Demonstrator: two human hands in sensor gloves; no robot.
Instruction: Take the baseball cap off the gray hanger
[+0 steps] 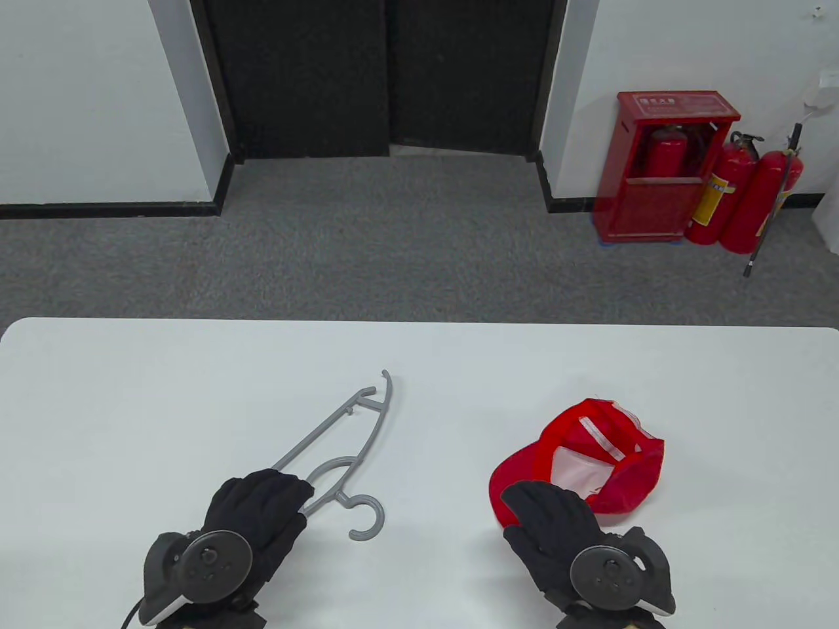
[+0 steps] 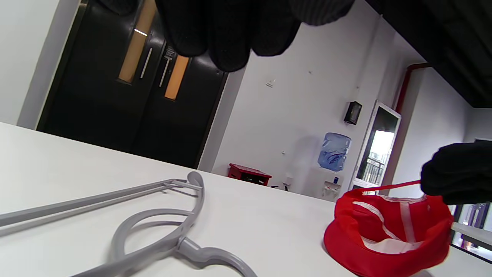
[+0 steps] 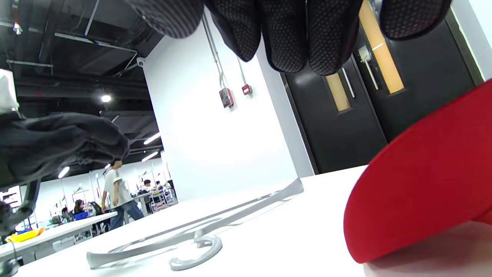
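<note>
The gray hanger [image 1: 321,429] lies flat on the white table [image 1: 131,393], bare, with its hook toward me. My left hand [image 1: 288,485] is over the hanger's near left end; in the left wrist view its fingers [image 2: 226,34] hang above the hanger [image 2: 96,199] and hold nothing. The red baseball cap [image 1: 629,485] lies upside down on the table to the right, apart from the hanger. My right hand [image 1: 537,504] is spread over the cap's brim; in the right wrist view its fingers [image 3: 300,34] are above the brim [image 3: 415,200].
Beyond the table's far edge is gray carpet, a black double door [image 1: 387,72] and a red fire extinguisher cabinet [image 1: 662,170] with extinguishers beside it at the right wall.
</note>
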